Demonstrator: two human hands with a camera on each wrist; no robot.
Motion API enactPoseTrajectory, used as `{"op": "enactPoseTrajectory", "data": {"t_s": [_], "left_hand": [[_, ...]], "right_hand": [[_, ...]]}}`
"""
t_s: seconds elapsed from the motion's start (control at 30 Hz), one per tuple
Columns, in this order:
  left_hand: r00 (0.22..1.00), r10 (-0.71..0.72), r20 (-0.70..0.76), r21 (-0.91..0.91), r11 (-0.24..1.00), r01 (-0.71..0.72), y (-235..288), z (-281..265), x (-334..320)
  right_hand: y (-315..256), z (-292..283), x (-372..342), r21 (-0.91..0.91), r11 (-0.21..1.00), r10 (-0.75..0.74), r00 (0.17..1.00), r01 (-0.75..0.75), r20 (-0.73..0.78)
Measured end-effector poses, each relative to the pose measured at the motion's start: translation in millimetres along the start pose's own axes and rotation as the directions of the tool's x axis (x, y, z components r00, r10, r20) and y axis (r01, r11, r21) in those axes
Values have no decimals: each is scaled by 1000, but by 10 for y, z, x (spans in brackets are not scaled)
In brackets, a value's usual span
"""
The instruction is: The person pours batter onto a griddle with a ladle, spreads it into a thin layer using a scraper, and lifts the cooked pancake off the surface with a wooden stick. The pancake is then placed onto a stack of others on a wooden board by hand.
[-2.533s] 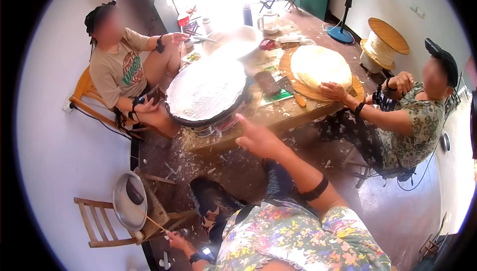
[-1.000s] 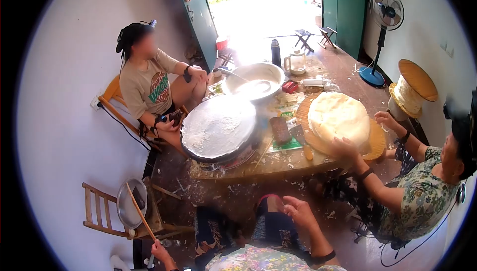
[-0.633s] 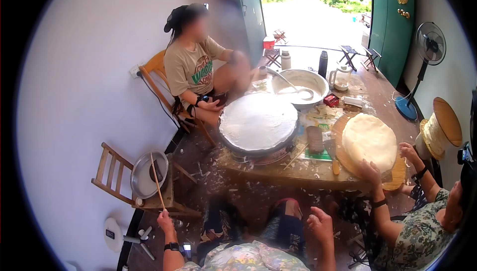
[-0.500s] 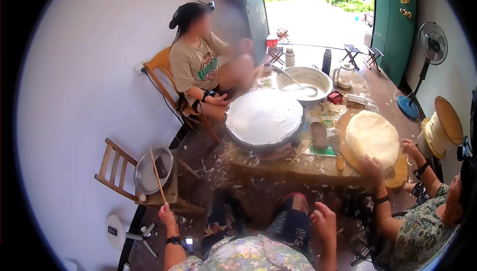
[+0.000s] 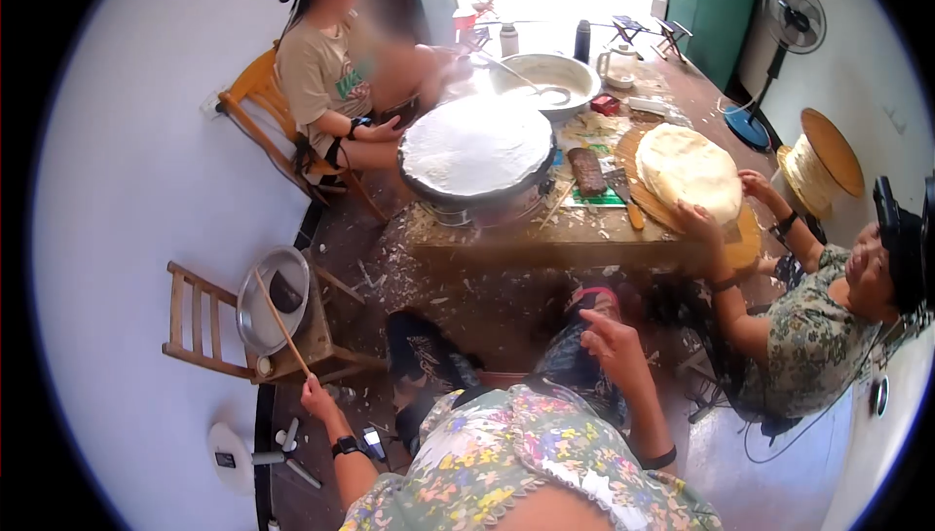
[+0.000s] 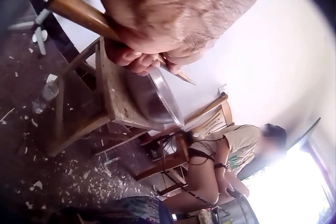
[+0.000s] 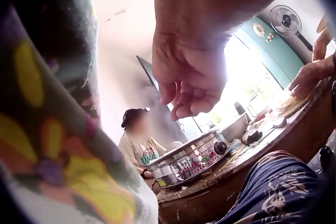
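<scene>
My left hand (image 5: 317, 400) grips the lower end of a thin wooden stick (image 5: 280, 321), whose far part lies over a metal basin (image 5: 255, 328) holding a dark object. In the left wrist view the fingers of my left hand (image 6: 147, 29) curl round the stick (image 6: 84, 15). My right hand (image 5: 614, 348) is raised above my right knee, holding nothing, fingers loosely bent. The right wrist view shows my right hand (image 7: 191, 79) hanging loosely curled, apart from the round electric griddle (image 7: 191, 161). On that griddle lies a white floury layer (image 5: 477, 144).
A person (image 5: 326, 73) sits at the left on a wooden chair. Another person (image 5: 808, 336) at the right touches a stack of pale flat rounds (image 5: 688, 172) on a round board. A bowl with a ladle (image 5: 575, 73), a dark block (image 5: 587, 171) and a scraper (image 5: 635, 214) are on the table (image 5: 467, 250).
My right hand has come down from pointing toward the griddle and now hangs raised over my knee. My left hand still grips the stick. The head view has shifted.
</scene>
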State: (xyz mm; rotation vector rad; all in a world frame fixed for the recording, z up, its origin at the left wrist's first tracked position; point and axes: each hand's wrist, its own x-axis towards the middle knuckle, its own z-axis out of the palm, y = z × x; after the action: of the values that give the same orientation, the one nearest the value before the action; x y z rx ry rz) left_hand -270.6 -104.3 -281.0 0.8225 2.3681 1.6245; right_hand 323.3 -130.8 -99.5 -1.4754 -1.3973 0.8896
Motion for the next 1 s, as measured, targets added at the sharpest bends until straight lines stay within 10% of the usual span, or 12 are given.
{"op": "enactPoseTrajectory", "data": {"t_s": [1.0], "left_hand": [[987, -152, 50, 0, 988, 152, 19, -127, -163]], "right_hand": [[200, 48, 171, -234, 950, -190, 977, 208, 97]]}}
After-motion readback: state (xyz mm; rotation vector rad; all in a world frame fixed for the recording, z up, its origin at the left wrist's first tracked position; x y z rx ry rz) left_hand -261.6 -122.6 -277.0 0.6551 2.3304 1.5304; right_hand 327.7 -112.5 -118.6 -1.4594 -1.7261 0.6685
